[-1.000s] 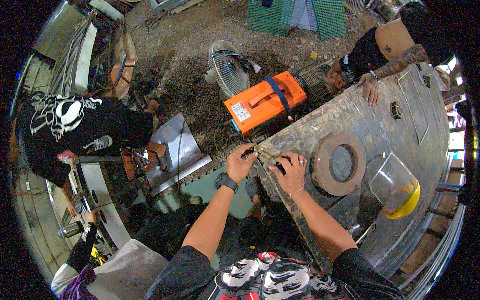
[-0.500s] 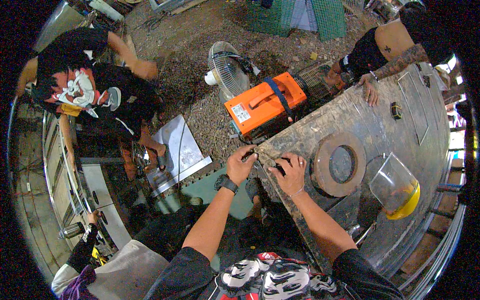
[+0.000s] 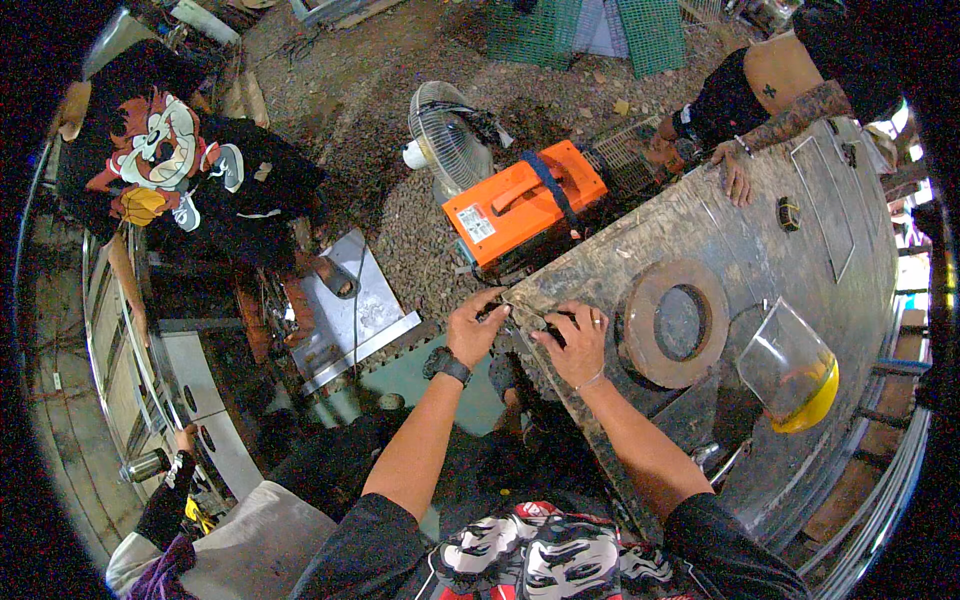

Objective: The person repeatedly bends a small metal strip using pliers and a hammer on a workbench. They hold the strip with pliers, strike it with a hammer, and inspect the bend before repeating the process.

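Note:
At the near left corner of the worn workbench, both my hands are close together. My left hand, with a dark watch on its wrist, has thumb and forefinger pinched at the table's corner. Whatever sits between them is too small to name. A little to the right, my right hand curls its fingers along the same edge; a small dark bit shows by the fingertips, and its kind cannot be made out. Just right of that hand lies a thick brown ring with a round hole.
A clear face shield with a yellow top and a tape measure lie on the bench. Beyond its edge stand an orange machine and a fan. Co-workers are at left, lower left and far right, one resting a hand on the bench.
My hands stay at the bench corner with nearly the same grip. The co-worker at left has straightened and drawn an arm back. The whole view has shifted slightly.

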`<state>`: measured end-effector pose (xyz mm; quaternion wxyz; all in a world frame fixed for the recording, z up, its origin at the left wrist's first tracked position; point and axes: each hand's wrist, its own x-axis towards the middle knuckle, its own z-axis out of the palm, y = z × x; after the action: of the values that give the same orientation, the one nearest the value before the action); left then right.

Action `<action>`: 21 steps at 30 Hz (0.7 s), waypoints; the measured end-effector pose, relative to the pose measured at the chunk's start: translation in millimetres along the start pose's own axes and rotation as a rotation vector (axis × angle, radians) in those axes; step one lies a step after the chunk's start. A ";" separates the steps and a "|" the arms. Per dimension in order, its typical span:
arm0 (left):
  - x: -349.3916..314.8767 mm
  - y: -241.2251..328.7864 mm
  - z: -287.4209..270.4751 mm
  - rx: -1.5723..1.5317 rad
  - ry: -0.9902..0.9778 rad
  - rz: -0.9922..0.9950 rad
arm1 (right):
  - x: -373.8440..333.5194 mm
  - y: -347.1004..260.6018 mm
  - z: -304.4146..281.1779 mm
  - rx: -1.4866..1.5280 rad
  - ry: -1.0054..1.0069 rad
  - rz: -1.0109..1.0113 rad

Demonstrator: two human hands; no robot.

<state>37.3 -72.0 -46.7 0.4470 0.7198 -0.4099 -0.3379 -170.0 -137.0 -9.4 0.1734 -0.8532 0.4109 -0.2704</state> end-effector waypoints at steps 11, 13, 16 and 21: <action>0.6 7.1 -0.6 0.010 0.004 0.019 | 0.2 3.2 2.2 0.006 0.027 -0.004; -0.2 26.8 -5.5 0.169 0.040 0.111 | 8.3 -3.3 -9.9 0.191 0.031 0.097; -11.5 69.0 -13.8 -0.066 0.076 0.183 | 13.3 -22.2 -47.0 0.488 -0.073 0.324; -41.5 152.3 -20.0 -0.094 0.046 0.283 | 16.5 -48.0 -136.1 1.082 -0.183 0.671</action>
<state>-7.5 -67.9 105.9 0.5329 0.6405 -0.4806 -0.2735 -214.5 -131.2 128.8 0.6888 -0.4898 0.4444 -0.2969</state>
